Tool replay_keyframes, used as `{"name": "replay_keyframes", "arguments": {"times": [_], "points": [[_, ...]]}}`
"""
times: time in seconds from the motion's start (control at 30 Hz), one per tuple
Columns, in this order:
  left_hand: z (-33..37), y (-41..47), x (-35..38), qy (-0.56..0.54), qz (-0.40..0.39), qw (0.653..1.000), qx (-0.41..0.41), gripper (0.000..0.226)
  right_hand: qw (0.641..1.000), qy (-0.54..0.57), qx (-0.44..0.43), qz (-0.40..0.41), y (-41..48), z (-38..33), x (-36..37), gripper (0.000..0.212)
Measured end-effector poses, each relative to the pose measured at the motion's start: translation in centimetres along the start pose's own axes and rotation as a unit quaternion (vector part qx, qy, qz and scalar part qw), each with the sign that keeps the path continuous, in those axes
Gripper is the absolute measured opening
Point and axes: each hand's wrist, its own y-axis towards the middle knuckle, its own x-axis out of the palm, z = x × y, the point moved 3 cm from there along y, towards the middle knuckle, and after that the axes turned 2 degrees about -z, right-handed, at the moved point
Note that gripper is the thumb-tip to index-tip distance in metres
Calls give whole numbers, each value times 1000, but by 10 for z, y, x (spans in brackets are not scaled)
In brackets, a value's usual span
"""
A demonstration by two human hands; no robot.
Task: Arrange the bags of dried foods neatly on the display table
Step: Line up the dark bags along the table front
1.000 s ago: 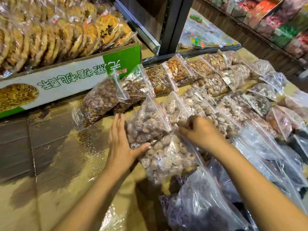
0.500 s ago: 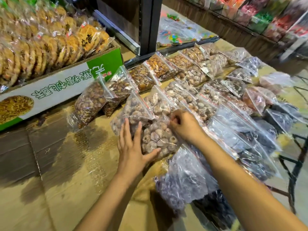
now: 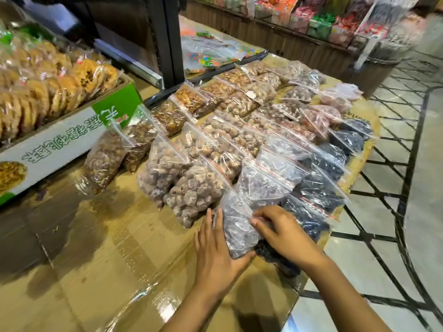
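Note:
Several clear zip bags of dried foods lie in slanted rows on the cardboard-covered display table (image 3: 100, 255). At the near end of one row lies a bag of dark purple dried food (image 3: 236, 226). My left hand (image 3: 215, 252) presses flat against its left side with the thumb under its near end. My right hand (image 3: 280, 232) rests on its right edge, fingers curled on the plastic. Just behind it to the left sits a bag of brown dried mushrooms (image 3: 194, 190). Bags of black dried food (image 3: 318, 188) fill the row on the right.
A green and white carton of wrapped round cakes (image 3: 55, 140) stands at the back left. A dark metal post (image 3: 169, 39) rises behind the bags. The table's right edge (image 3: 309, 281) drops to a tiled floor. Shelves of packaged goods (image 3: 311, 22) line the far wall.
Both hands have left the bag of brown mushrooms and moved right and nearer, onto the dark purple bag. The view has swung right.

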Motion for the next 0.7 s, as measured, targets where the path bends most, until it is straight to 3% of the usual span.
{"name": "replay_keyframes", "arguments": {"times": [0.17, 0.33, 0.4, 0.57, 0.7], "points": [[-4, 10, -1, 7, -33, 999, -40, 123, 996, 37, 58, 55, -22, 18, -13, 9], [-4, 9, -5, 9, 41, 999, -27, 116, 983, 92, 114, 114, -29, 38, -47, 4], [-4, 12, -4, 3, 16, 999, -37, 119, 972, 102, 145, 156, -33, 53, -57, 4], [-4, 15, -6, 8, -50, 997, -50, 125, 953, 89, 210, 199, -39, 92, -54, 35], [2, -1, -15, 4, -10, 997, -72, 123, 968, 14, 193, 161, -24, 111, -57, 48]]}}
